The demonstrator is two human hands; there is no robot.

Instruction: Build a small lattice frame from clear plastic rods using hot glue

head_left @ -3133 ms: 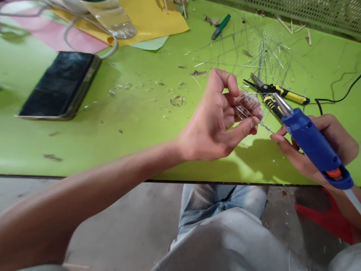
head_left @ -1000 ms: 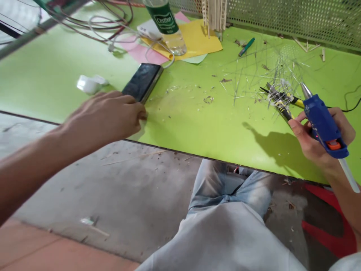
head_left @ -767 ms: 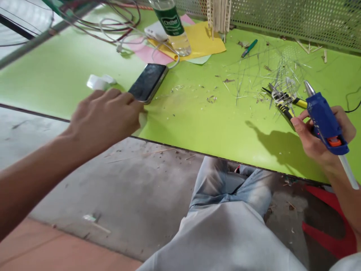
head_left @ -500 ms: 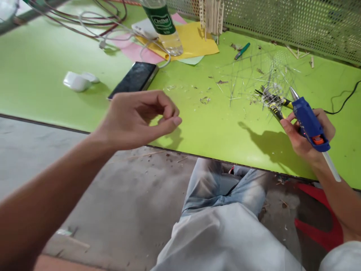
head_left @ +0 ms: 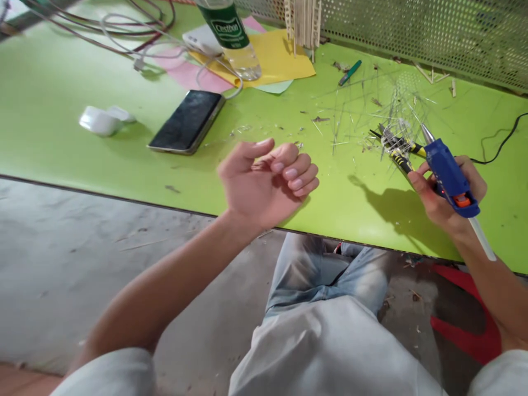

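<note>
My left hand (head_left: 268, 184) is turned palm up over the table's front edge. Its fingers are loosely curled in and pressed together, and nothing shows in them. In my right hand (head_left: 449, 190) is a blue hot glue gun (head_left: 449, 170) with an orange part at its rear, a white glue stick (head_left: 482, 238) sticking out of the back and a metal nozzle pointing up and left. Just beyond the nozzle lie pliers (head_left: 400, 157) with black-and-yellow handles, tangled with clear glue strands (head_left: 398, 129).
A phone (head_left: 187, 121) and a white earbud case (head_left: 99, 120) lie on the green table (head_left: 45, 154). Behind them are a water bottle (head_left: 231, 41), coloured paper (head_left: 284, 55), cables (head_left: 124, 27) and a wooden stick structure (head_left: 303, 25). A green-handled cutter (head_left: 350, 72) lies near the mesh panel (head_left: 433, 41).
My left hand has moved right, away from the phone, and rolled from a near-pinch to palm up. The right hand keeps the glue gun in nearly the same place.
</note>
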